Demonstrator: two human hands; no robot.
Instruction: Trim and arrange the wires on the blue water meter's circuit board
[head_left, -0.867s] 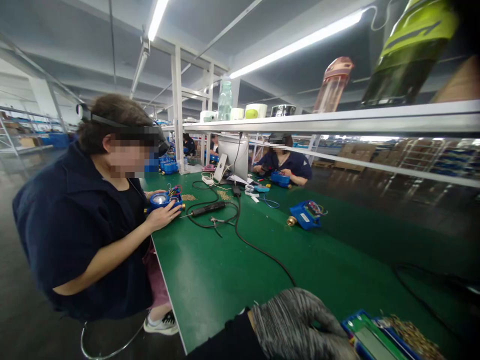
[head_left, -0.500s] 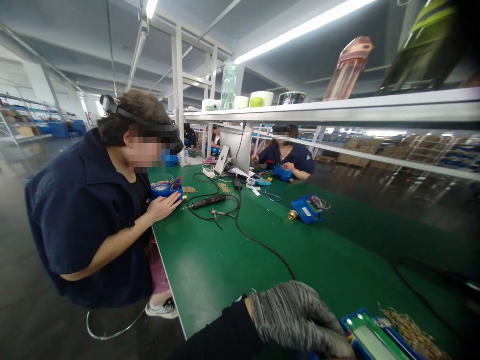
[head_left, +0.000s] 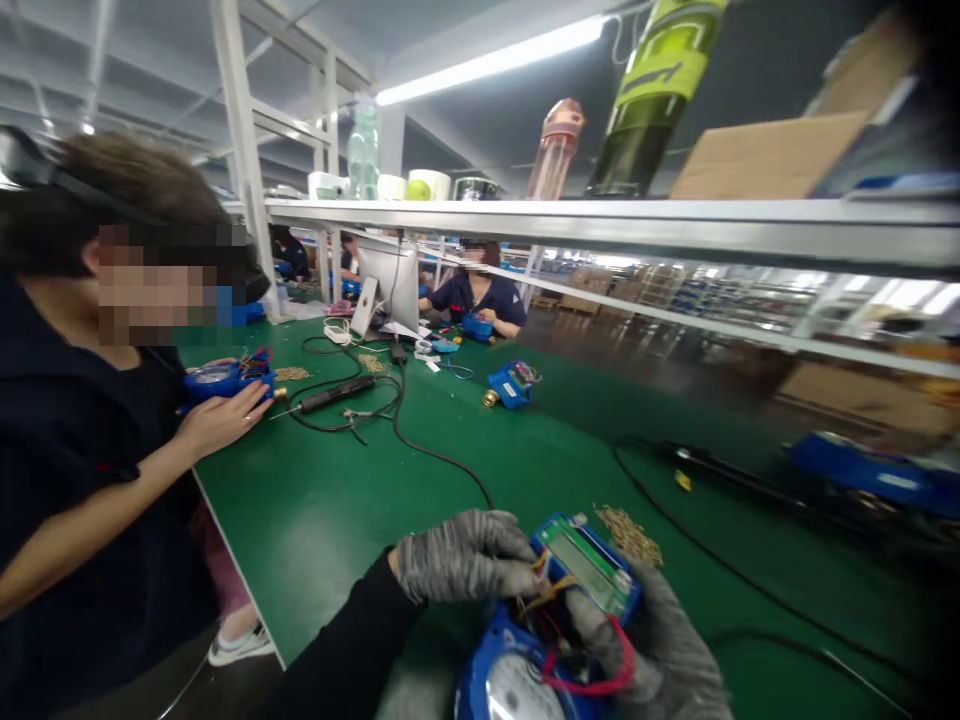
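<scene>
A blue water meter (head_left: pixel 480 672) lies in front of me at the lower edge, its round dial face up. Above the dial, its opened housing carries a green circuit board with a grey display (head_left: pixel 589 565). Coloured wires (head_left: pixel 551 595) run between the two parts, and a red wire loop (head_left: pixel 600 688) hangs over the dial side. My left hand (head_left: pixel 469 560), in a grey knit glove, pinches at the wires by the housing's left side. My right hand (head_left: pixel 667 650), gloved too, wraps the housing from the right, thumb among the wires; some fingers are hidden.
Small brass screws (head_left: pixel 630 535) lie piled behind the display. A dark power screwdriver (head_left: pixel 720 470) with its cable is at right, near blue parts (head_left: pixel 877 475). A co-worker (head_left: pixel 75 400) handles another meter at left. Another blue meter (head_left: pixel 514 384) stands farther back beneath a shelf (head_left: pixel 600 222).
My view has turned right and down, bringing the meter and my right hand into sight. My left hand has moved from the display housing's left edge to the wires.
</scene>
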